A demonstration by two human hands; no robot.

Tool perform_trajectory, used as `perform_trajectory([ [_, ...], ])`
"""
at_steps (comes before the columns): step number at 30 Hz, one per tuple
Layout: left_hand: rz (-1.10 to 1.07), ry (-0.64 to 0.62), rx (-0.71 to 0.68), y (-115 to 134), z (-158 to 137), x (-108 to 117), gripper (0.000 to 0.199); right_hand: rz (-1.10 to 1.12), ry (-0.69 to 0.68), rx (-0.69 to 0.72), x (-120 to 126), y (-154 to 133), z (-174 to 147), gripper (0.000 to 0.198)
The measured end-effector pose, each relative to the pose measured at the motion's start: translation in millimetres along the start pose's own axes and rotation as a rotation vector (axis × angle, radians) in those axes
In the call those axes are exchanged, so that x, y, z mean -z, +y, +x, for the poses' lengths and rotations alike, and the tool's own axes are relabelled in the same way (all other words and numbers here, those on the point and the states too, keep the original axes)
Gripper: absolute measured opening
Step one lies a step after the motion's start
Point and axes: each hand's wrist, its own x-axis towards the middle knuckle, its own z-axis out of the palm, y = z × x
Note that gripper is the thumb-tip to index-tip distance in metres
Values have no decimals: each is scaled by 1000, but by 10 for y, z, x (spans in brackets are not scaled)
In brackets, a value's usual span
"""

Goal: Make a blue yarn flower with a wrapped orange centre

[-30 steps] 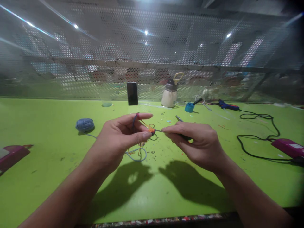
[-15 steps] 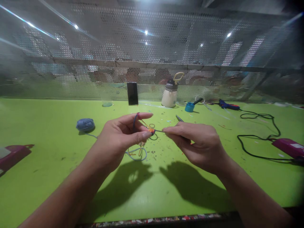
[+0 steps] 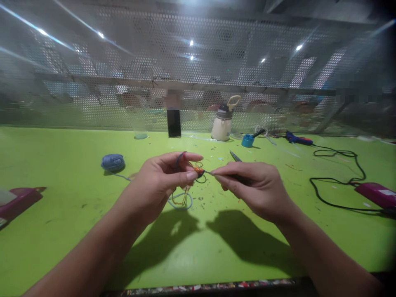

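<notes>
Between thumb and fingers, my left hand (image 3: 163,175) pinches a small orange and dark blue crochet piece (image 3: 199,170). Blue yarn loops round its raised index finger, and loose blue and orange strands (image 3: 182,201) hang below the hand. My right hand (image 3: 253,181) is closed round a crochet hook (image 3: 208,172), whose thin metal shaft reaches into the crochet piece. Most of the hook's handle is hidden in the fingers. A ball of blue-grey yarn (image 3: 113,163) lies on the green table to the left, its strand running toward my left hand.
Along the back of the table stand a dark phone (image 3: 174,123), a cream bottle (image 3: 221,123) and a small blue pot (image 3: 247,140). A blue glue gun (image 3: 298,138) lies at the back right. Black cable leads to a magenta box (image 3: 375,194); a perforated screen (image 3: 198,74) rises behind.
The crochet piece and my left hand have shifted slightly right and down. My right hand has turned a little, and the hook now slants more; both hands keep their grip.
</notes>
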Motion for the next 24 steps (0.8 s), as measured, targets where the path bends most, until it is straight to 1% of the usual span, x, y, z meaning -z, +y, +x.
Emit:
perform_trajectory([
  [3, -21, -4, 36, -1, -2, -1, 23, 218, -5, -178, -55, 21, -4, 8],
  [8, -22, 20, 12, -36, -4, -19, 23, 642, -32, -492, -168, 47, -11, 11],
  [11, -11, 29, 7, -69, -3, -38, 23, 767, -44, -630, -204, 30, -10, 13],
  [13, -4, 46, -7, -85, -3, -49, 26, 821, -43, -687, -212, 11, -9, 14],
  [16, 5, 69, -25, -98, -5, -56, 30, 860, -47, -725, -215, -8, -10, 15],
  [19, 25, 57, -22, -107, -7, -54, 31, 833, -47, -715, -220, -5, -19, 15],
  [21, 26, 53, -28, -116, -7, -55, 29, 781, -33, -666, -229, 4, -29, 17],
  [24, 13, 57, -41, -130, -5, -64, 29, 680, -18, -560, -244, 16, -48, 32],
])
